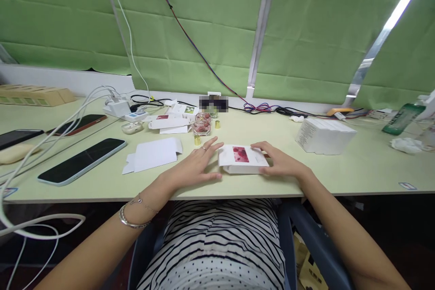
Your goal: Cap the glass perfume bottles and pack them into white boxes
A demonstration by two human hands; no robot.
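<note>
A small white carton (253,156) with a red picture on its top lies in front of me, close to the table's front edge. My right hand (282,161) grips its right end, thumb at the near side and fingers at the far side. At the carton's left end is my left hand (193,165), fingers spread and stretched out; whether a fingertip touches the carton I cannot tell. Beyond the left hand stand clear jars with reddish contents (202,126) and small gold caps (197,140). A flattened white carton (154,154) lies left of that hand.
A stack of white cartons (322,136) stands at the right, with a green bottle (404,118) farther off. To the left lie a phone (83,161), white cables (78,108) and opened cartons (170,122). Dark cables (288,112) run along the back edge.
</note>
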